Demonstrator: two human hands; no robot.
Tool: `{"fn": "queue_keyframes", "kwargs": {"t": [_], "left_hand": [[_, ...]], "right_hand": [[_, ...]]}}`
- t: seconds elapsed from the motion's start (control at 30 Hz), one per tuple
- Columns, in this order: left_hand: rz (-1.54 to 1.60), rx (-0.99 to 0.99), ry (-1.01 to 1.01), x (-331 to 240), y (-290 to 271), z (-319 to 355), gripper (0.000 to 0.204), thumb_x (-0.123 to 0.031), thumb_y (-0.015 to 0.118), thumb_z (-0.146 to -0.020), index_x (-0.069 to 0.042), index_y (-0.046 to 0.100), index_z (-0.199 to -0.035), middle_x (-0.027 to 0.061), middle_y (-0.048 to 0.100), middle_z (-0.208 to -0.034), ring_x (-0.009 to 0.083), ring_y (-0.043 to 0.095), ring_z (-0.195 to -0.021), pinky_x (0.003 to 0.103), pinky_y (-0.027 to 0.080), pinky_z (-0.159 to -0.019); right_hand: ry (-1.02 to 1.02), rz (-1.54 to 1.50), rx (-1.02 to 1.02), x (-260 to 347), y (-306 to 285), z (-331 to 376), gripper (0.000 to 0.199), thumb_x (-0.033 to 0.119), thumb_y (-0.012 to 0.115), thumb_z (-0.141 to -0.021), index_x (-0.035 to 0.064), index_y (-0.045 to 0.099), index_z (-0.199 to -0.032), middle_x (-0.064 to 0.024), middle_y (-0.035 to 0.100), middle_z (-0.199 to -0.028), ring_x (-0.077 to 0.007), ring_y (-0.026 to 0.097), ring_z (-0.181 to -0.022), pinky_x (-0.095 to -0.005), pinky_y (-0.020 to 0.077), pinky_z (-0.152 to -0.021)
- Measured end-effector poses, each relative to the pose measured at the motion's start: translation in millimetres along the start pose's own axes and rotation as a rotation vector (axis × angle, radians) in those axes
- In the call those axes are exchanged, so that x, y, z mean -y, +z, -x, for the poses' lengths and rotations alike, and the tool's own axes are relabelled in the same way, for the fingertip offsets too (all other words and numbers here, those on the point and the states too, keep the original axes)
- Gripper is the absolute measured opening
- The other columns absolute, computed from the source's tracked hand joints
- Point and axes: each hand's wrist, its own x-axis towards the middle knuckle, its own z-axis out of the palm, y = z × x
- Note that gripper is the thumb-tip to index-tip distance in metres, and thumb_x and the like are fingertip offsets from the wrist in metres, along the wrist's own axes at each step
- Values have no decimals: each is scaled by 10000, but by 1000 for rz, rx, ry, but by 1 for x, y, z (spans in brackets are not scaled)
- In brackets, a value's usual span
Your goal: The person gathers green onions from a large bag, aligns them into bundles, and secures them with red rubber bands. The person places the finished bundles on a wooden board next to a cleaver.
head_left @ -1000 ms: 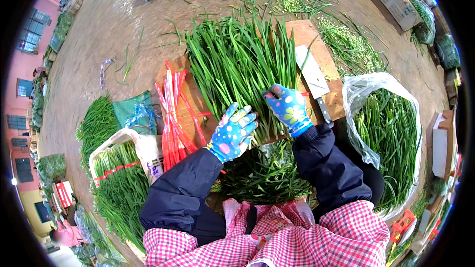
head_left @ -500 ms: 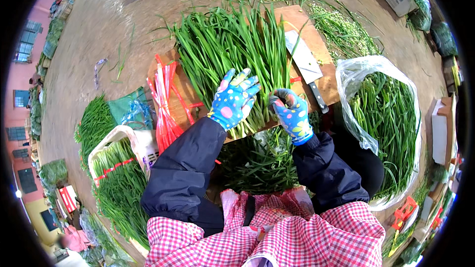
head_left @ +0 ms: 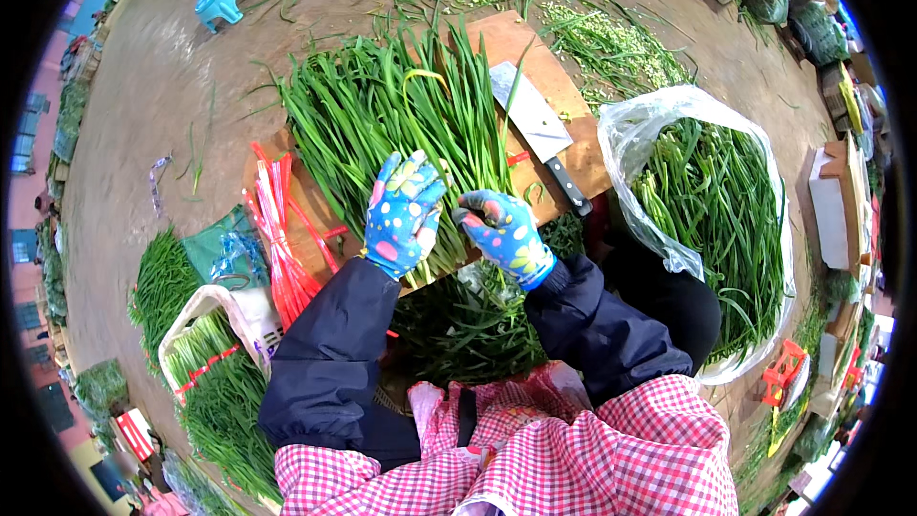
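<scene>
Rightward of right hand [head_left: 501, 234], bag [head_left: 621, 139] of greens [head_left: 716, 229]

Grn stalks [head_left: 373, 110], flat on brd [head_left: 549, 76], prob. loose

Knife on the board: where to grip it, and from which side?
Probably the black handle, with the right hand coming from the near right. The knife lies flat on the board, its handle slanting back toward the person at the near edge, the broad blade pointing away.
</scene>
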Motion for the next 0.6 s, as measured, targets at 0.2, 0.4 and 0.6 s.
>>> {"fn": "queue_keyframes", "kwargs": {"t": [0.2, 0.4, 0.6], "left_hand": [[59, 59, -59, 15, 0, 22, 400, -67, 611, -704, -97, 611, -1103, 100, 582, -1197, 282, 501, -1182, 498, 269, -1067], [43, 80, -33, 1, 1, 15, 483, -51, 635, -698, -103, 583, -1176, 80, 582, -1200, 266, 511, -1166, 492, 269, -1075], [11, -13, -153, -20, -28, 14, 503, -26, 608, -679, -53, 578, -1180, 129, 513, -1297, 334, 403, -1270, 471, 255, -1077]], "right_hand": [[78, -265, 314, 54, -38, -32, 189, 155, 609, -838, -1, 606, -946, -97, 614, -740, -152, 599, -678, -279, 471, -654], [-568, -246, 675, 73, -94, -185, 355, 282, 576, -870, 38, 534, -1125, -115, 595, -1073, -226, 544, -1033, -378, 453, -849], [65, -806, 54, 53, -134, -239, 535, 277, 444, -962, 56, 238, -1404, -107, 622, -938, -164, 585, -772, -243, 454, -603]]}}
